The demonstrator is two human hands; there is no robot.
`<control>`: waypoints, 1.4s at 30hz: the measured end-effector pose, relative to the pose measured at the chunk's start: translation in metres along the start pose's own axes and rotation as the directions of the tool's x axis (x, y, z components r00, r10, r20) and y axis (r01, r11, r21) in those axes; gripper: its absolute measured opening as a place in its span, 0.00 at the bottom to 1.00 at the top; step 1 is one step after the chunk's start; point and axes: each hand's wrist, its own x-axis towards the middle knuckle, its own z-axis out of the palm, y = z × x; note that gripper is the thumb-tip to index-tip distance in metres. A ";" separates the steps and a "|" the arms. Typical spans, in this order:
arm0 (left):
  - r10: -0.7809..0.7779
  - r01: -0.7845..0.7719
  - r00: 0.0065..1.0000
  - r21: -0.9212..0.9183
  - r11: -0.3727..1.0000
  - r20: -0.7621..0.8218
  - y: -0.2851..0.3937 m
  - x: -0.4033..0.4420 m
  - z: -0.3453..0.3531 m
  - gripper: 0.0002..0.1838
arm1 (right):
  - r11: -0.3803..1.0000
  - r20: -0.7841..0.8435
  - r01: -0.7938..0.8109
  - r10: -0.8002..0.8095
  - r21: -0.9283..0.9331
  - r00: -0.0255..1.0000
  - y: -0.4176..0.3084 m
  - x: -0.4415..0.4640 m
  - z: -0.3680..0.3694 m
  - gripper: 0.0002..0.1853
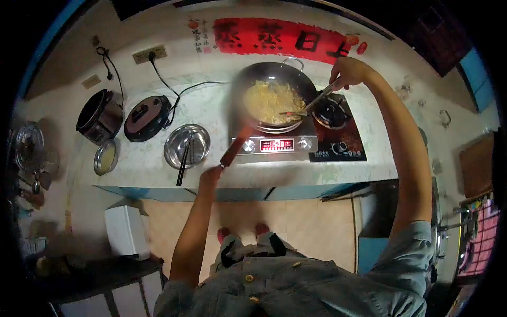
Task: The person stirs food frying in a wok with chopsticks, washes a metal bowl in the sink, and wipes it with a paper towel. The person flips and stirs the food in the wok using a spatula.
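A dark wok [252,75] sits on an induction cooker [311,142] whose red display reads 1500. Yellowish shredded food [272,100] covers its bottom. My left hand [212,172] is closed around the wok's reddish-brown handle [236,148], at the near end. Over on the far right of the wok, my right hand [348,73] grips the upper end of a metal spatula [320,98]. The spatula slants down to the left, and its blade rests among the food. Steam or blur softens the wok's left edge.
Left of the cooker stands a steel bowl [170,150] with black chopsticks [183,164] in it. Farther left are a cooker lid [145,120], an open cooker pot [99,117] and a small bowl of yellowish contents [107,158]. A gas burner [331,112] lies to the right.
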 end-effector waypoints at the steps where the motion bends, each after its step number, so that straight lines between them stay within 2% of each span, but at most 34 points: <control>1: 0.260 -0.261 0.965 0.045 0.964 0.018 -0.045 0.030 0.004 0.10 | 1.000 -0.006 0.012 -0.013 -0.010 1.000 0.003 0.009 -0.005 0.14; 3: 0.504 -0.506 0.863 0.090 0.858 0.038 -0.055 0.025 0.010 0.10 | 0.996 0.064 0.081 -0.078 -0.046 0.995 -0.002 0.024 -0.013 0.15; 6: 0.522 -0.519 0.849 0.305 0.798 0.080 -0.028 -0.020 0.035 0.09 | 0.995 0.096 0.068 -0.061 -0.071 0.994 -0.008 0.046 -0.019 0.15; 7: 0.328 -0.348 0.936 0.191 0.918 0.128 -0.012 -0.037 0.042 0.10 | 0.995 0.124 0.053 -0.042 -0.084 0.991 -0.010 0.052 -0.019 0.15; 8: 0.130 -0.149 0.971 0.081 0.986 0.199 -0.004 -0.045 0.050 0.11 | 0.993 0.145 0.067 -0.052 -0.099 0.988 -0.021 0.053 -0.023 0.14; 9: 0.136 -0.154 0.970 0.072 0.986 0.203 -0.010 -0.045 0.057 0.11 | 0.992 0.144 0.062 -0.046 -0.109 0.988 -0.027 0.057 -0.024 0.14; 11: 0.074 -0.016 0.952 -0.191 0.981 0.296 -0.018 -0.046 0.064 0.13 | 0.993 0.164 0.056 -0.039 -0.100 0.986 -0.034 0.065 -0.022 0.14; 12: 0.073 -0.015 0.952 -0.192 0.981 0.298 -0.015 -0.047 0.067 0.13 | 0.993 0.166 0.026 -0.006 -0.118 0.986 -0.041 0.067 -0.023 0.13; 14: -0.039 0.119 0.940 -0.218 0.969 0.340 -0.006 -0.055 0.068 0.12 | 0.990 0.203 0.039 -0.011 -0.135 0.979 -0.043 0.080 -0.021 0.12; 17: -0.044 0.118 0.942 -0.207 0.971 0.332 0.012 -0.065 0.067 0.11 | 0.988 0.234 0.036 -0.001 -0.147 0.972 -0.051 0.089 -0.020 0.12; 19: -0.058 0.134 0.945 -0.220 0.966 0.321 0.002 -0.059 0.066 0.11 | 0.990 0.234 0.021 0.012 -0.138 0.972 -0.059 0.098 -0.018 0.12; 21: -0.070 0.146 0.949 -0.233 0.961 0.308 -0.011 -0.054 0.065 0.11 | 0.983 0.306 -0.009 0.066 -0.182 0.950 -0.062 0.108 -0.013 0.12; 22: -0.005 0.088 0.940 -0.227 0.970 0.340 -0.016 -0.051 0.065 0.11 | 0.983 0.303 -0.011 0.067 -0.183 0.951 -0.062 0.110 -0.010 0.12; 24: 0.062 0.025 0.926 -0.224 0.974 0.373 -0.004 -0.052 0.062 0.12 | 0.996 0.341 -0.080 0.084 -0.024 0.936 -0.062 0.113 -0.005 0.12; 25: -0.002 0.073 0.928 -0.178 0.981 0.372 0.002 -0.056 0.061 0.12 | 0.996 0.339 -0.081 0.085 -0.026 0.937 -0.056 0.118 0.000 0.12; 26: -0.066 0.122 0.928 -0.132 0.984 0.367 0.011 -0.060 0.060 0.13 | 1.000 0.348 0.003 0.002 -0.014 0.937 -0.051 0.120 0.007 0.15; 27: -0.064 0.121 0.928 -0.134 0.984 0.368 0.015 -0.062 0.060 0.13 | 0.996 0.358 0.086 -0.080 -0.001 0.930 -0.047 0.123 0.011 0.18; 29: -0.029 0.157 0.915 -0.289 0.944 0.402 0.016 -0.064 0.059 0.13 | 0.997 0.416 0.077 -0.060 -0.024 0.907 -0.049 0.119 0.016 0.18; 31: -0.055 0.174 0.913 -0.263 0.949 0.403 0.016 -0.062 0.059 0.13 | 0.963 0.382 0.163 -0.070 -0.215 0.921 -0.066 0.096 0.015 0.13; 32: -0.078 0.185 0.914 -0.236 0.954 0.398 0.015 -0.061 0.059 0.12 | 0.965 0.438 0.107 0.009 -0.239 0.899 -0.063 0.096 0.019 0.14; 33: -0.077 0.184 0.913 -0.237 0.954 0.400 0.011 -0.058 0.060 0.12 | 0.965 0.438 0.105 0.011 -0.240 0.899 -0.058 0.092 0.023 0.14; 35: -0.067 0.208 0.913 -0.319 0.925 0.403 0.009 -0.054 0.062 0.13 | 0.907 0.309 0.282 -0.183 -0.314 0.933 -0.053 0.080 0.030 0.14; 36: -0.064 0.208 0.912 -0.322 0.924 0.405 0.014 -0.056 0.063 0.13 | 0.942 0.352 0.188 -0.083 -0.278 0.932 -0.062 0.072 0.026 0.13; 38: -0.155 0.245 0.927 -0.240 0.939 0.342 0.025 -0.064 0.059 0.13 | 0.944 0.330 0.184 -0.087 -0.275 0.940 -0.055 0.073 0.036 0.14; 41: -0.124 0.222 0.923 -0.241 0.945 0.364 0.023 -0.064 0.060 0.13 | 0.939 0.272 0.181 -0.100 -0.292 0.957 -0.048 0.064 0.054 0.13; 42: -0.123 0.223 0.920 -0.241 0.945 0.371 0.025 -0.064 0.061 0.13 | 0.937 0.197 0.167 -0.109 -0.307 0.974 -0.046 0.062 0.062 0.13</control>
